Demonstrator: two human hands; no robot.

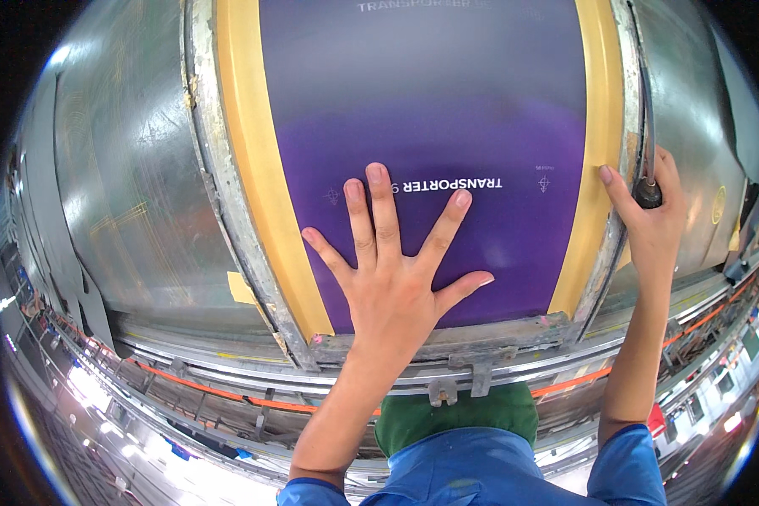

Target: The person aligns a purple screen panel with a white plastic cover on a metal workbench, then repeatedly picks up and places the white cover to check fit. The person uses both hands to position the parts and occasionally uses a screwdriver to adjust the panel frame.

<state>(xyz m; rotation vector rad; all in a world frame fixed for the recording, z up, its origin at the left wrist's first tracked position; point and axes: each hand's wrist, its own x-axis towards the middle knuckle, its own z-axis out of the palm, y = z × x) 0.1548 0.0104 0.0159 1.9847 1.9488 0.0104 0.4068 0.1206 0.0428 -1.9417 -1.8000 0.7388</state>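
Observation:
My left hand [392, 278] lies flat on a dark purple printed panel [430, 101], its fingers spread wide. White lettering on the panel appears upside down, partly behind my fingers. Yellow tape [257, 160] borders the panel on both sides, inside a worn metal frame [219, 169]. At the frame's right side my right hand [656, 207] is closed around the dark, rounded handle of a tool [648, 192]. A thin shaft runs up from that handle along the frame; its exact kind is unclear. My right thumb rests at the frame's edge.
Shiny metal surfaces [143, 194] stretch to both sides of the frame. Grey sheets [38, 194] hang at the far left. A metal clamp [481, 375] sits at the near edge, and an orange rail [573, 382] runs along below it.

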